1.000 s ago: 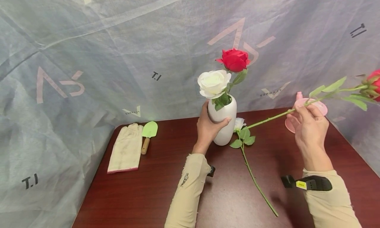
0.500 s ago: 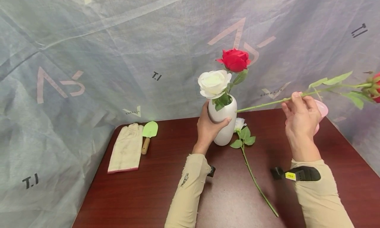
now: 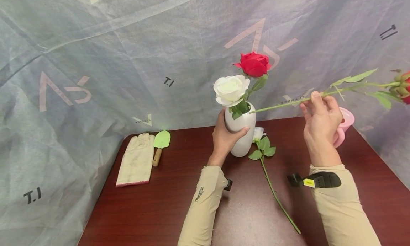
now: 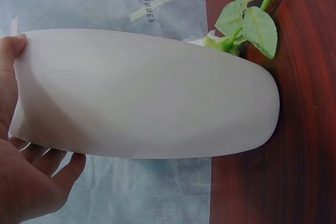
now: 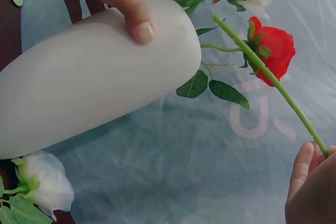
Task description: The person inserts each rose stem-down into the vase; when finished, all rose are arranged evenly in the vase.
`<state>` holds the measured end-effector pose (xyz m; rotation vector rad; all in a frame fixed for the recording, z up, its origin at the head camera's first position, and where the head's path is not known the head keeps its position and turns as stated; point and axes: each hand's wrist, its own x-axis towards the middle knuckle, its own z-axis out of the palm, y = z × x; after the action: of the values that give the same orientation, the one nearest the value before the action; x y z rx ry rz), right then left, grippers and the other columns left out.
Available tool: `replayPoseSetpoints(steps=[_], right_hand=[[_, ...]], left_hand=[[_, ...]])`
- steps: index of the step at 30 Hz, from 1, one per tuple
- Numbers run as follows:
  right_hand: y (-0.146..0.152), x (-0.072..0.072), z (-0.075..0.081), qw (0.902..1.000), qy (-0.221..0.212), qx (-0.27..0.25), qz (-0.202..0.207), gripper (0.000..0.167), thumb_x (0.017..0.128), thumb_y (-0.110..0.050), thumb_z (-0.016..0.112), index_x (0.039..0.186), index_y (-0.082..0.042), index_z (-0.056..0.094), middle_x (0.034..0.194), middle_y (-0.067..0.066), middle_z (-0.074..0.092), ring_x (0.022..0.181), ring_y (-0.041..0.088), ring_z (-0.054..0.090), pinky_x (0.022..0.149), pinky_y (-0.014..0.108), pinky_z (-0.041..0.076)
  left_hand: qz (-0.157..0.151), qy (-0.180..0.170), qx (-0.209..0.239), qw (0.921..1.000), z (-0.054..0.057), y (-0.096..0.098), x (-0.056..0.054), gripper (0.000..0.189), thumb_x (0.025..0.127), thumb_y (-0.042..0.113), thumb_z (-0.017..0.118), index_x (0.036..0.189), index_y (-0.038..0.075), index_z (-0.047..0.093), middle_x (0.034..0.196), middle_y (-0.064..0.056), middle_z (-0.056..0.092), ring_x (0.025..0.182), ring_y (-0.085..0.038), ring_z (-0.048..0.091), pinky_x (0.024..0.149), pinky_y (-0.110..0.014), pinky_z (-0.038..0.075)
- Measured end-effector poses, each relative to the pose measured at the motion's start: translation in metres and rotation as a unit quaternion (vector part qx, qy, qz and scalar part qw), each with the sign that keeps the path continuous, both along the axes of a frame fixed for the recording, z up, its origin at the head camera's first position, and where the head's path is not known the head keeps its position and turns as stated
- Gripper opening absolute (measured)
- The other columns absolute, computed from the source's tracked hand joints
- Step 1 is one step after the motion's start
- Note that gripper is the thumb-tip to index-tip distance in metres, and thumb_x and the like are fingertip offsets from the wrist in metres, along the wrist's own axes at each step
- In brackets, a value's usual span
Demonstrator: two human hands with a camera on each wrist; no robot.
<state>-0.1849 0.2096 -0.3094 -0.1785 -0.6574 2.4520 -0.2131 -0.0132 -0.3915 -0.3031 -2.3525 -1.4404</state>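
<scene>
Right hand (image 3: 321, 130) is pinching a red rose (image 3: 402, 89) by its stem (image 3: 278, 106), tip hovering near the vase's (image 3: 241, 146) rim; left hand (image 3: 225, 135) is gripping the vase. Stem is lying nearly level, so it's risking catching the rim or snagging leaves (image 3: 237, 112) crowding the mouth.

Left hand (image 3: 224, 141): fingers (image 4: 71, 174) curled in a wraparound grip, thumb (image 3: 241, 133) extended across its front. Left forearm (image 3: 201, 210): below this grip. Right hand (image 3: 321, 132): well apart from the left grip, fingers bent in a pinch. Right forearm (image 3: 344, 210): below the pinch.
</scene>
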Motion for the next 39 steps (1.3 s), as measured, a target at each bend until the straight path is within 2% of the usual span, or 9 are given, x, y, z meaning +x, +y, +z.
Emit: replayPoseSetpoints(steps=[16,26,33,39], right_hand=[[-0.016,-0.010,0.008,0.9978,0.002,0.060,-0.026,0.022,0.073,0.004,0.076,0.081,0.006,0.056,0.074,0.013,0.056,0.060,0.021,0.062,0.057,0.030,0.054],[-0.027,-0.014,0.013,0.9936,0.006,0.100,-0.052,0.019,0.073,0.005,0.075,0.079,0.006,0.057,0.074,0.013,0.059,0.058,0.021,0.060,0.055,0.029,0.053],[-0.035,-0.018,0.013,0.9896,0.002,0.133,-0.054,0.018,0.073,0.004,0.076,0.078,0.006,0.059,0.072,0.013,0.060,0.056,0.020,0.060,0.056,0.029,0.054],[-0.043,-0.023,0.010,0.9856,0.017,0.161,-0.050,0.015,0.075,0.009,0.071,0.075,0.005,0.057,0.070,0.013,0.059,0.054,0.019,0.059,0.055,0.029,0.054]], left_hand=[[-0.004,0.001,0.004,1.0000,-0.003,-0.002,-0.001,0.089,0.070,0.043,0.078,0.144,0.027,0.030,0.129,0.005,0.050,0.107,-0.015,0.054,0.081,-0.040,0.048],[-0.011,-0.001,0.008,0.9999,0.000,-0.001,0.000,0.089,0.071,0.043,0.078,0.145,0.027,0.030,0.131,0.005,0.047,0.109,-0.015,0.053,0.081,-0.041,0.048],[-0.007,-0.002,0.007,0.9999,0.000,-0.001,-0.001,0.089,0.071,0.044,0.077,0.144,0.028,0.030,0.130,0.006,0.048,0.107,-0.015,0.053,0.080,-0.040,0.048],[-0.006,0.004,0.006,1.0000,-0.001,0.000,-0.002,0.088,0.070,0.043,0.078,0.143,0.026,0.032,0.129,0.006,0.049,0.108,-0.014,0.053,0.082,-0.039,0.048]])
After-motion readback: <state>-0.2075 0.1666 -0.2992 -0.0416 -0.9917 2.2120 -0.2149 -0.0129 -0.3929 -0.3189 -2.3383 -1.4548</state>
